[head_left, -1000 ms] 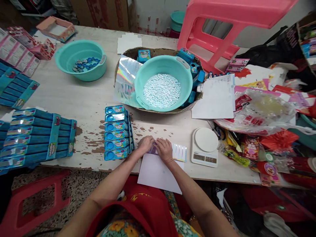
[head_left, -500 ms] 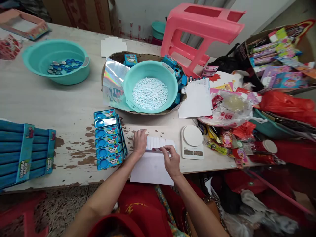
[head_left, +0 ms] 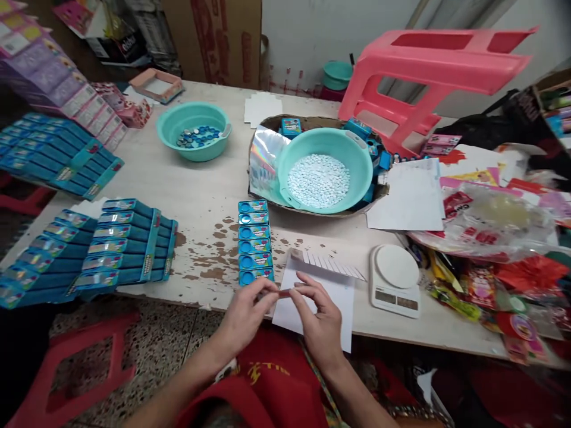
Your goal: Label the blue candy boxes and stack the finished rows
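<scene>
A thin reddish-brown strip (head_left: 284,293) is pinched at its ends by the fingertips of my left hand (head_left: 247,315) and my right hand (head_left: 320,321). Its exact kind is too small to make out. Under and behind my hands lies a white sheet of paper (head_left: 343,315) at the table's front edge. A row of narrow white strips (head_left: 332,266) fans out at the far side of that sheet. Just beyond my left hand stands a column of blue tins (head_left: 255,245) labelled Caramelo Macizo, each with a round recess.
A white scale (head_left: 395,282) stands right of the paper. Behind are a teal basin (head_left: 361,178) of white pellets in a carton and another teal basin (head_left: 169,139) with blue and silver pieces. Stacked blue boxes (head_left: 129,244) fill the left; wrappers (head_left: 482,285) crowd the right.
My left hand has left the white strips and taken one end of the reddish strip. My right hand has drawn it toward me, off the row. The view has swung left.
</scene>
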A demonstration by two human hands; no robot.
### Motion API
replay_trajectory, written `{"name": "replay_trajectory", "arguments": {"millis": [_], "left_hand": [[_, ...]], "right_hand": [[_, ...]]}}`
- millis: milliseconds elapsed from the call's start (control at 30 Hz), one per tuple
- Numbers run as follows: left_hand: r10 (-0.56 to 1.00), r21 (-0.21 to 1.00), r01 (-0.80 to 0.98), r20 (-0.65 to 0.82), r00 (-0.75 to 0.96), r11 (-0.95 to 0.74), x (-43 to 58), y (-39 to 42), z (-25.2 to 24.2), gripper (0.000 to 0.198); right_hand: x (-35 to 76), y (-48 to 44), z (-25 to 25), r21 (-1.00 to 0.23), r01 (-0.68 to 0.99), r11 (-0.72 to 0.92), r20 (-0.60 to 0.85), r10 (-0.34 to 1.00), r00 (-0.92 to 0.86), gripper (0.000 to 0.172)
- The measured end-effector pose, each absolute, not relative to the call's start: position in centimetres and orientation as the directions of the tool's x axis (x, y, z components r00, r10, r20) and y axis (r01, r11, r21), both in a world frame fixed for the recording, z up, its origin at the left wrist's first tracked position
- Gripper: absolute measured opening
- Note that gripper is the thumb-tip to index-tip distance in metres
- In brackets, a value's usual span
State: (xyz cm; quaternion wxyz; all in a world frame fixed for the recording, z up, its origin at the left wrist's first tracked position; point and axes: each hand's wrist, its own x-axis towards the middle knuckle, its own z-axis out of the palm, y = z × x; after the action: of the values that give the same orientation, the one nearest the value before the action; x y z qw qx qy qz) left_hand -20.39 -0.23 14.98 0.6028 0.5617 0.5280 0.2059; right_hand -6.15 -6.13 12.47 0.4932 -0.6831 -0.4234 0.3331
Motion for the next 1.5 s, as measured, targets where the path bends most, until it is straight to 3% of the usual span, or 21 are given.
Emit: {"name": "replay_trajectory", "arguments": {"millis": [167,433,567,733,900,1067,1200,1267,1367,1433,1500], "left_hand": [[0.895,0.86,0.359,-0.428,0.122,0.362,-25.4,0.8,14.1,0.02],[0.927,0.92,0.266,-0.338,0.163,0.289,-26.4,2.1,10.3,0.016],[0.923,0.925,0.213,-0.351,0.156,0.316,-26.3,1.7,9.2,0.017],[0.955,0.888,0.393,-0.288,0.065,0.241,-25.0,1.1,9.2,0.019],[0.964,0.82,0.523,-0.267,-0.01,0.233,-24.1,0.7,6.8,0.031],[0.951,0.685,0.673,-0.294,-0.095,0.279,-26.1,0.8,4.4,0.041],[0.964,0.671,0.694,-0.216,-0.154,0.261,-28.1,-1.5,4.1,0.036],[0.955,0.674,0.713,-0.295,0.019,0.194,-27.8,-3.8,4.2,0.025],[0.827,0.763,0.646,-0.371,0.423,0.012,-24.8,-6.4,3.9,0.022],[0.782,0.796,0.598,-0.313,0.539,-0.094,-21.5,-6.6,3.0,0.021],[0.82,0.768,0.616,-0.232,0.523,-0.176,-17.8,-5.3,1.5,0.031]], "right_hand": [[-11.1,-3.3,11.4,-0.939,0.332,-0.093,0.06,0.904,0.423,0.01],[-13.1,-1.6,8.6,-0.911,0.396,-0.117,0.101,0.867,0.488,0.013],[-13.5,-1.6,8.3,-0.949,0.281,-0.143,0.036,0.836,0.547,0.012],[-13.2,-1.1,7.8,-0.98,-0.049,-0.195,-0.186,0.788,0.587,0.037],[-13.5,-1.5,7.6,-0.983,-0.011,-0.182,-0.155,0.802,0.578,0.026],[-10.0,-1.4,8.7,-0.966,0.225,-0.131,-0.014,0.889,0.459,0.018],[-2.4,1.7,5.9,-0.802,0.58,-0.142,0.23,0.823,0.52,0.027],[0.6,2.9,2.3,-0.617,0.762,-0.196,0.24,0.875,0.42,0.033],[2.4,2.4,-3.8,-0.393,0.908,-0.147,0.138,0.966,0.217,0.057],[2.3,0.5,-6.7,-0.358,0.929,-0.096,0.142,0.977,0.156,0.064],[2.2,-1.6,-8.2,-0.369,0.928,-0.055,0.164,0.979,0.124,0.067]]}}
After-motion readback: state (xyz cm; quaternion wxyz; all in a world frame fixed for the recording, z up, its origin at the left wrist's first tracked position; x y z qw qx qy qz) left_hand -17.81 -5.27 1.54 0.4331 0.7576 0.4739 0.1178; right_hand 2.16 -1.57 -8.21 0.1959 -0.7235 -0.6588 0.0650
